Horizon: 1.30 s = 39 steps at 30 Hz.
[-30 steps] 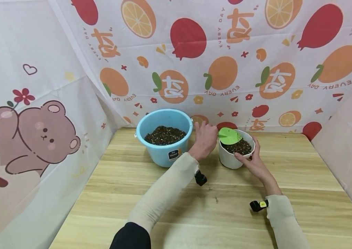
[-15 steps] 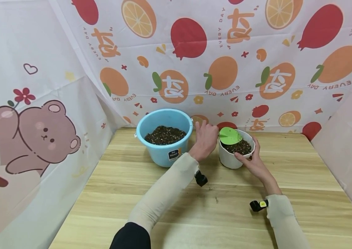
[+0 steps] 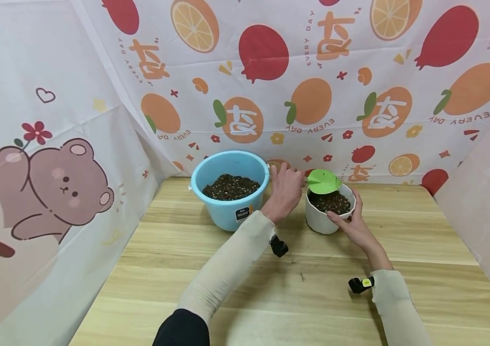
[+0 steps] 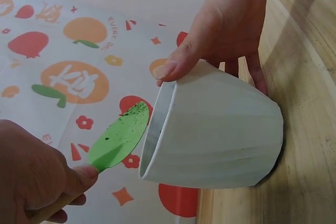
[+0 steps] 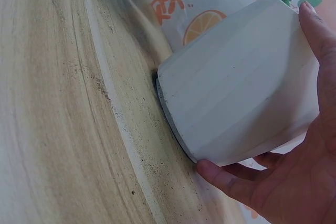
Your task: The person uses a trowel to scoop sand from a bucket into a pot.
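My left hand (image 3: 287,193) grips a small trowel by its handle. The trowel's green blade (image 3: 322,183) hangs over the left rim of a white flowerpot (image 3: 320,221); in the left wrist view a few soil crumbs cling to the blade (image 4: 119,136). Dark potting soil (image 3: 334,203) lies inside the pot, which stands upright on the table. My right hand (image 3: 356,225) holds the pot from its right side, thumb at the rim. Fingers (image 5: 226,179) reach down to the pot's base in the right wrist view.
Left of the pot stands a light blue bucket (image 3: 223,211) with dark potting soil (image 3: 230,187) in it. Several soil specks (image 3: 301,277) are scattered on the wooden table (image 3: 314,307). A fruit-print cloth (image 3: 210,62) hangs right behind, and a bear-print cloth on the left.
The trowel's blade has lifted a little and turned over the pot, uncovering more of the soil. My right hand keeps its hold on the pot, which has not moved.
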Tool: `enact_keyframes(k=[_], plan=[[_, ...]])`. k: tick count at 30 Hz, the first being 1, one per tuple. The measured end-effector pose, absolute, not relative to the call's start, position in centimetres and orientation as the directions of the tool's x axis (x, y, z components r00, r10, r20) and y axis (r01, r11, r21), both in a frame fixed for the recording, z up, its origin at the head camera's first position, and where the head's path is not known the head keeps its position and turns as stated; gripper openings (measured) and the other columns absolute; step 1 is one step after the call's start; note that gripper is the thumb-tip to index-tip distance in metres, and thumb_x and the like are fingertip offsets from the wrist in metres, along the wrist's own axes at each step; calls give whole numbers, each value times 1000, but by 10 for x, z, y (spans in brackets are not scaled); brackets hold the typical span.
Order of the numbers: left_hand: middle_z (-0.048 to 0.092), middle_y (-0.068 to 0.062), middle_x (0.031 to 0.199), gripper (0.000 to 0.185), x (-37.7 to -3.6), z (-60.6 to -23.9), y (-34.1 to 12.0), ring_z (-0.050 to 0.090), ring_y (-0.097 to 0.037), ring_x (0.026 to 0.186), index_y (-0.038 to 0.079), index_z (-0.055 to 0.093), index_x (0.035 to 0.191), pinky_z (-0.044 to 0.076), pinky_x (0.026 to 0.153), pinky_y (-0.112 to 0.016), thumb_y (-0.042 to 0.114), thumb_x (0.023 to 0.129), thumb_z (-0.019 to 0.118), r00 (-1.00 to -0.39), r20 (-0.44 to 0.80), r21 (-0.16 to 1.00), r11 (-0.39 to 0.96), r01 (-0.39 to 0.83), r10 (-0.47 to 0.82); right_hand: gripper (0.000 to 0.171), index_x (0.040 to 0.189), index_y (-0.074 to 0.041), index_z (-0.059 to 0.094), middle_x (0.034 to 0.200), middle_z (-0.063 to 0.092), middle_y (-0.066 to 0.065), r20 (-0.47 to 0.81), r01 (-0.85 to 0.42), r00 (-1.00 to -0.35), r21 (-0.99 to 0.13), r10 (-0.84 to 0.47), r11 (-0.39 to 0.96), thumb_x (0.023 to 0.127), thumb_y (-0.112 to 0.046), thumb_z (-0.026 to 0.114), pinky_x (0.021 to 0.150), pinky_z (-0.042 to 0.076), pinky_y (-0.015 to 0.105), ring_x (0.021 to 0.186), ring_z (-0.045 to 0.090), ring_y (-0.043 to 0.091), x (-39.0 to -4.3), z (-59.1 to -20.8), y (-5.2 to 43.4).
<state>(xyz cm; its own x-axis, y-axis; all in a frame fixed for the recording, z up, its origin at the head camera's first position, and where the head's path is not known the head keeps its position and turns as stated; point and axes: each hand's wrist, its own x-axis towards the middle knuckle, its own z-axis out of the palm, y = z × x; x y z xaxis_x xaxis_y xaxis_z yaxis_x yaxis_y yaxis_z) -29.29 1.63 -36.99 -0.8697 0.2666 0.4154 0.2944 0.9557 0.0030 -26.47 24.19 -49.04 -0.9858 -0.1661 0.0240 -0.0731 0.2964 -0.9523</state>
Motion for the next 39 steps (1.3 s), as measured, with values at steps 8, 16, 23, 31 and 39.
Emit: enact_keyframes(k=[8,16,23,31,39], plan=[[76,4,101,19,-293,-366,11,56,-18,98,25,78,103,34,89,-43,25,101,59,-861,425,14,949,314,279,103,155,-42,-19,168,3,14,26,-74,-987,-951,-160,301,97,-35,66,123,15,65,157,6,40,-266,-491,243],[75,5,107,20,-293,-364,5,56,-20,97,23,71,104,31,88,-41,28,104,52,-834,475,-9,949,316,282,102,157,-40,-16,167,4,15,42,-86,-987,-953,-155,289,97,-32,67,122,17,64,156,10,39,-265,-494,243],[74,7,101,13,-292,-359,5,52,-20,90,23,66,102,31,88,-43,20,104,54,-824,493,-45,954,296,279,102,157,-38,-15,167,5,13,55,-97,-986,-956,-157,278,97,-30,67,122,17,63,155,11,37,-265,-494,243],[73,7,106,15,-289,-348,1,52,-20,91,21,65,103,28,86,-43,22,106,51,-805,536,-49,961,272,255,102,158,-35,-15,167,5,15,60,-102,-986,-956,-157,276,97,-29,67,122,18,63,155,11,38,-265,-494,242],[72,2,103,17,-288,-338,-11,51,-21,90,18,63,100,24,83,-42,34,101,57,-786,576,-16,964,267,227,102,157,-38,-16,167,3,15,49,-94,-986,-954,-160,286,97,-30,66,122,16,64,156,8,39,-264,-493,242]])
